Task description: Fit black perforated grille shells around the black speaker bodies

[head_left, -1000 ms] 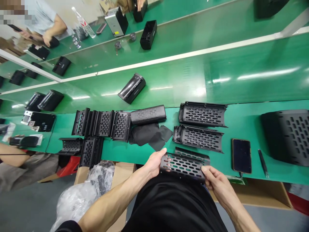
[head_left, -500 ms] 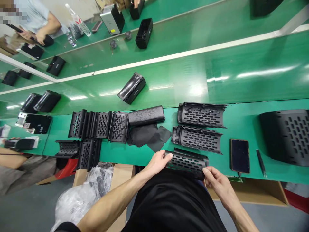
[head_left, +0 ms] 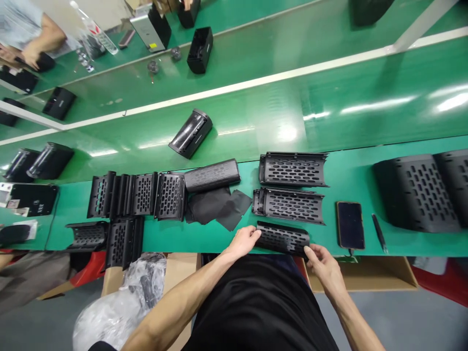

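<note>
At the front edge of the green bench (head_left: 219, 241), directly before the person, is the black grille (head_left: 282, 238), a curved, slotted shell with its rounded face up; whether its full weight bears on the bench cannot be told. The left hand (head_left: 243, 243) is closed on the left end, thumb laid over the top, fingers partly hidden. The right hand (head_left: 323, 265) pinches the near right corner between thumb and forefinger, the gap closed down to the wall; its remaining fingers are loosely curled, and contact below the rim is not visible. Just beyond lie a near stack (head_left: 295, 204) and a far stack (head_left: 295, 169) of similar shells, with dark sheets (head_left: 210, 204) off to the left and a phone (head_left: 350, 225) and pen (head_left: 379, 233) to the right. Handling, by judgement: the part looks thin-walled and light, probably moulded plastic, stiff along its length but likely to flex a little across the open curve. Its smooth finish may slide under dry fingertips and could scuff. Best hold is at the two ends or the solid rims; pressure on the narrow bars between slots is inadvisable.
</note>
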`<control>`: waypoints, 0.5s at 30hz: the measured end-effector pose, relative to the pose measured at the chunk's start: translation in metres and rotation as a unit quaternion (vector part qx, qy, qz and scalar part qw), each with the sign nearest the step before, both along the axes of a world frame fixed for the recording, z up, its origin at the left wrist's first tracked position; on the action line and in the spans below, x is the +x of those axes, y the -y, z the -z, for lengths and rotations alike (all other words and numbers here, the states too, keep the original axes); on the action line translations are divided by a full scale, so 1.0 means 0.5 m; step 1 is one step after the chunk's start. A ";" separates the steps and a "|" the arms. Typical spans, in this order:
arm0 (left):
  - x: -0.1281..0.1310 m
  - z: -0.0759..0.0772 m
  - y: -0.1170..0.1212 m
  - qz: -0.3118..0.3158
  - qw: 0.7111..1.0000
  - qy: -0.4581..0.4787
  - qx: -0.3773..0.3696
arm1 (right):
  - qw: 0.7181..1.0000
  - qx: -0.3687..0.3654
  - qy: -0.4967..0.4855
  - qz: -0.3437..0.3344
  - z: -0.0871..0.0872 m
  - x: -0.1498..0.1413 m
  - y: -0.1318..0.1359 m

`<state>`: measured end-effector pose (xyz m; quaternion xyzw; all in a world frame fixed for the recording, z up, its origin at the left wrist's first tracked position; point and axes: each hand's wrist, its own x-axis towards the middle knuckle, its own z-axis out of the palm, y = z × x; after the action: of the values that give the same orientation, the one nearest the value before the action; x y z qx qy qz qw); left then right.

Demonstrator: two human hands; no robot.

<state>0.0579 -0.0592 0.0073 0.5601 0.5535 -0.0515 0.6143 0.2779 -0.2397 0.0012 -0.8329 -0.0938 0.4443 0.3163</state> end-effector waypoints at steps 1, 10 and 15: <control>-0.001 0.001 0.000 0.000 1.000 0.002 -0.005 | 1.000 0.002 -0.015 0.012 -0.002 -0.002 0.000; -0.015 -0.037 0.001 -0.026 0.997 0.045 -0.062 | 0.983 0.045 -0.141 0.111 -0.075 -0.007 0.019; -0.025 -0.055 -0.001 -0.022 0.995 0.067 -0.067 | 0.975 0.069 -0.163 0.132 -0.085 -0.022 0.038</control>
<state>0.0453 -0.0586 0.0347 0.5075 0.5190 -0.0373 0.6868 0.2667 -0.2588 0.0439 -0.7305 0.0389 0.5207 0.4402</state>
